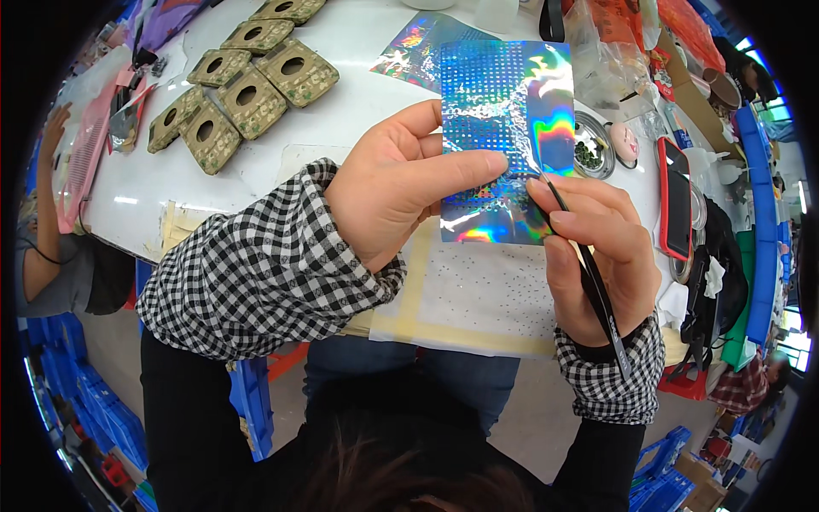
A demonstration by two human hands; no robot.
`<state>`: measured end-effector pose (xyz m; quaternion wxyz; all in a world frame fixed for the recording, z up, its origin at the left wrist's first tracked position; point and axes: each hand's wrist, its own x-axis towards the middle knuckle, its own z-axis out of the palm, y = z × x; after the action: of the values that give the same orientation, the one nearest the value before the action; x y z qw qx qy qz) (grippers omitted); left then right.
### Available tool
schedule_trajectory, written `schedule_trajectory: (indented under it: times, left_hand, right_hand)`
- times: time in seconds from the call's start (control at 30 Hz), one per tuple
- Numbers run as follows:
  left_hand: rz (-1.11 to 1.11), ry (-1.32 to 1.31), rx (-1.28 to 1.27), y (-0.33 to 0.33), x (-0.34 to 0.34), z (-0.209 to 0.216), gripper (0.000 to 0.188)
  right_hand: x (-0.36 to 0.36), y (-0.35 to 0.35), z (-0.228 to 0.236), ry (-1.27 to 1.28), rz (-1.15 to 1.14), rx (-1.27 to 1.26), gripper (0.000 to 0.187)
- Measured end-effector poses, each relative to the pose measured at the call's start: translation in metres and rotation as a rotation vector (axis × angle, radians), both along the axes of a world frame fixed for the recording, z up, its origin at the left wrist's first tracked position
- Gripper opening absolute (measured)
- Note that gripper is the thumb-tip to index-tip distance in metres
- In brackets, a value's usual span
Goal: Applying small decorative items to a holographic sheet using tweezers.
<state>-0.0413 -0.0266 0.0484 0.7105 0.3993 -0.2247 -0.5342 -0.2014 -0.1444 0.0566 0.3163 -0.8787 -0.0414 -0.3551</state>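
Note:
My left hand (pixel 401 175) grips a shiny holographic sheet (pixel 550 102) by its left side, thumb on the front and fingers partly hidden behind. Rows of tiny squares cover the sheet's left and middle part. In my right hand (pixel 601 247) are black tweezers (pixel 595 277), pinched near the tips, which point up at the lower right of the sheet. Whether the tips hold anything is too small to tell. Below the sheet, white paper (pixel 469 299) edged with yellowish tape lies on the table, dotted with many tiny dark specks.
Several camouflage pieces with round holes (pixel 247 96) lie at the far left. Behind my sheet is another holographic sheet (pixel 409 51). To the right are a round dish of dark green bits (pixel 589 154), a red-cased phone (pixel 676 200) and plastic bags (pixel 597 60). Another person's arm (pixel 47 196) shows at left.

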Motion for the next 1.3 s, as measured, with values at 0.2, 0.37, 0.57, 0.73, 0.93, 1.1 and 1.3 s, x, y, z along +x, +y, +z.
schedule_trajectory:
  times: [0.2,0.37,0.57,0.73,0.93,1.1,1.3]
  left_hand:
    - [-0.104,-0.011,0.006,0.0039,0.0024,0.0018,0.041]
    - [-0.111,-0.04,-0.004,0.003,0.0024,0.0019,0.042]
    - [-0.009,-0.079,-0.045,0.002,-0.001,0.0022,0.037]
    - [0.037,-0.177,-0.083,0.0033,-0.0019,0.0024,0.039]
    - [0.042,-0.194,-0.064,0.0047,-0.0023,0.0048,0.041]
    - [0.061,-0.223,-0.071,0.0037,-0.0027,0.0019,0.04]
    - [-0.059,-0.128,-0.009,0.0039,0.0017,0.0012,0.042]
  right_hand:
    - [-0.0032,-0.0009,0.0,0.024,0.006,-0.013,0.026]
    - [-0.0024,0.0004,0.0011,0.005,0.002,0.013,0.031]
    - [-0.0011,0.0017,0.0005,0.018,0.013,0.057,0.029]
    - [-0.0035,-0.001,0.0012,0.067,0.041,-0.018,0.015]
    - [-0.0002,0.0,0.0019,0.01,0.01,-0.005,0.03]
    - [0.0016,0.0003,0.0032,0.003,0.01,-0.022,0.03]
    - [-0.003,0.0009,0.0024,0.069,-0.003,-0.078,0.023]
